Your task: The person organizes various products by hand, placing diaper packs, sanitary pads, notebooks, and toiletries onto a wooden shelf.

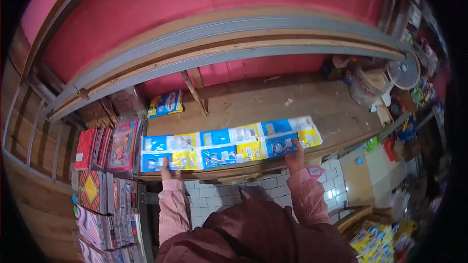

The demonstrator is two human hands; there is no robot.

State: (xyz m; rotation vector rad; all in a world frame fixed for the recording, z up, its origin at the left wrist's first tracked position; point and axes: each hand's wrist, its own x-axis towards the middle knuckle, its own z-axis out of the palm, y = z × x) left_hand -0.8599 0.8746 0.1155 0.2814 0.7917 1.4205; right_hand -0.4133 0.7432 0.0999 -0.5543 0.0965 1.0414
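Bench [239, 100] of brown wood, one, has along its near edge one joined sheet [214, 138] of blue, white and yellow plastic sachets, apparently six, in two rows of three. One round, clear plastic tub [361, 91], partly covered by clutter, stands at its right end; one smaller blue-and-yellow packet [165, 103] lies behind the sheet's left part. Two hands hold the sheet: left hand [168, 171] in a closed grip at its lower left edge, right hand [294, 158] likewise at lower right, some fingers hidden. The print is too small to read.
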